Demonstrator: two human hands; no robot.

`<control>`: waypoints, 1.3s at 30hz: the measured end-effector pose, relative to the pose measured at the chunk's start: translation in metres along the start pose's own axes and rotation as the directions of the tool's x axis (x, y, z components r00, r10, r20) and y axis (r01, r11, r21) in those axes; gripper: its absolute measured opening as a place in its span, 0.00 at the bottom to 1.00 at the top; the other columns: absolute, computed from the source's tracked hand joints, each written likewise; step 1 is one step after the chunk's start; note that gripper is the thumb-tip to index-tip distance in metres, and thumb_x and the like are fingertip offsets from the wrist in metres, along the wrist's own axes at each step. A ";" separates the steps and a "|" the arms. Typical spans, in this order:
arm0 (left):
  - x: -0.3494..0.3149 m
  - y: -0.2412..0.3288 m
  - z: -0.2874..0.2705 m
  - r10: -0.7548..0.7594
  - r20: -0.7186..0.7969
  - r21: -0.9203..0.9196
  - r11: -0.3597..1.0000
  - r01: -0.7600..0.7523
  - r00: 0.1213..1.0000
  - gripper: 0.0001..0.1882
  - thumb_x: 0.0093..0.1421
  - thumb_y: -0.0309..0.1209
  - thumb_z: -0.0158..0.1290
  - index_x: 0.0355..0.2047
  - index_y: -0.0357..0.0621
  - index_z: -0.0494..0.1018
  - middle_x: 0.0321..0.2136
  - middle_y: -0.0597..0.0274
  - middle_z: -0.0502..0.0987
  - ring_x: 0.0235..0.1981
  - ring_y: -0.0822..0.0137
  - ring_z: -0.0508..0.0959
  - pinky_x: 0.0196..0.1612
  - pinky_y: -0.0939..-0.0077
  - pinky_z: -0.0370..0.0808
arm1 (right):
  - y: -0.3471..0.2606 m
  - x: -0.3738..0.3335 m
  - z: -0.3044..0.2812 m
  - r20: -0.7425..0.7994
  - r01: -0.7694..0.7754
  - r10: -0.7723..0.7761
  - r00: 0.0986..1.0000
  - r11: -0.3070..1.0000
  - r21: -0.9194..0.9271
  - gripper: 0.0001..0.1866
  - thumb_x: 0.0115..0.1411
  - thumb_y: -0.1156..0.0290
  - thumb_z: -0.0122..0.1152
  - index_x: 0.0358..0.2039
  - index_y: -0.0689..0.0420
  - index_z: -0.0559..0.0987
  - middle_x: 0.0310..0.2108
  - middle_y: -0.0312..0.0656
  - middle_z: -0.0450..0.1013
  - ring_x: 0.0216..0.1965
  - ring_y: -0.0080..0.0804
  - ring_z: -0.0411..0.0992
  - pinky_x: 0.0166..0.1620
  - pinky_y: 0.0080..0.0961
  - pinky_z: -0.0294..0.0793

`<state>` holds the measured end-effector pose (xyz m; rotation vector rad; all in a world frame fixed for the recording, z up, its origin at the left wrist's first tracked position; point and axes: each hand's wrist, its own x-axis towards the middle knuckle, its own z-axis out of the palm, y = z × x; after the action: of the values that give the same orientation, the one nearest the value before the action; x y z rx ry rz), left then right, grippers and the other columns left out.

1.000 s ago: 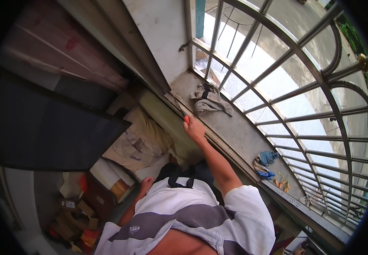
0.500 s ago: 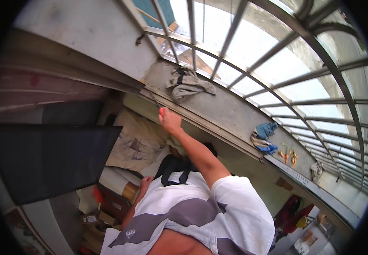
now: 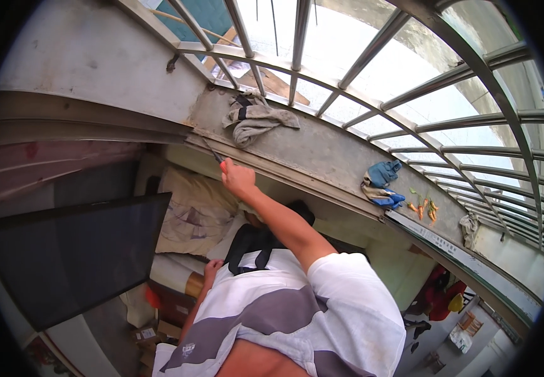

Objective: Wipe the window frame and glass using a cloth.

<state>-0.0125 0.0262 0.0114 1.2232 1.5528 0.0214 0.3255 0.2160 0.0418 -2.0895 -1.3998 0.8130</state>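
Observation:
My right hand [image 3: 239,180] is closed round the red handle of what looks like a screwdriver [image 3: 214,152]. Its thin dark shaft slants up and left, its tip at the window's sliding track [image 3: 265,162]. Just beyond the track, a crumpled grey cloth [image 3: 259,120] lies on the concrete sill [image 3: 328,143]. Low beside my body, my left hand [image 3: 213,269] is near the edge of my shirt; its fingers are too small and partly hidden to make out.
Curved metal window bars [image 3: 404,129] stand past the sill. Blue and beige cloths [image 3: 382,182] and several withered orange pods or peppers [image 3: 426,207] lie on it farther right. A large dark screen [image 3: 77,251] is at left, near a beige pillow [image 3: 193,213].
The view has shifted, so the sill and bars sit farther left. My right hand still holds the screwdriver at the track; my left hand stays low by my body.

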 end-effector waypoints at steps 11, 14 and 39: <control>-0.002 0.016 0.008 0.002 -0.021 -0.040 0.999 -0.003 1.000 0.11 0.55 0.33 0.50 0.35 0.39 0.74 0.28 0.64 0.76 0.29 0.75 0.72 0.35 0.82 0.68 | -0.002 -0.005 -0.008 0.080 -0.030 0.032 0.996 0.999 -0.026 0.19 0.49 0.58 0.52 0.40 0.53 0.65 0.22 0.47 0.73 0.24 0.47 0.72 0.28 0.42 0.69; 0.000 -0.001 0.010 0.014 -0.031 -0.066 0.998 -0.016 0.999 0.11 0.55 0.33 0.50 0.35 0.39 0.74 0.27 0.64 0.75 0.29 0.75 0.72 0.35 0.82 0.68 | -0.002 -0.002 -0.007 0.141 -0.062 0.061 0.988 0.998 0.005 0.20 0.49 0.56 0.50 0.41 0.53 0.67 0.25 0.50 0.73 0.27 0.48 0.72 0.30 0.43 0.69; 0.003 -0.011 0.019 0.011 -0.117 -0.067 0.998 -0.019 0.993 0.12 0.53 0.33 0.51 0.33 0.38 0.74 0.26 0.62 0.76 0.27 0.74 0.73 0.34 0.80 0.70 | 0.006 0.003 -0.027 0.089 -0.004 0.015 0.996 0.993 -0.117 0.17 0.49 0.57 0.51 0.37 0.52 0.69 0.22 0.49 0.73 0.25 0.48 0.72 0.29 0.43 0.69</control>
<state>-0.0059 0.0129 -0.0047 1.1977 1.6310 0.1563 0.3493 0.2149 0.0564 -2.1728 -1.5193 0.8567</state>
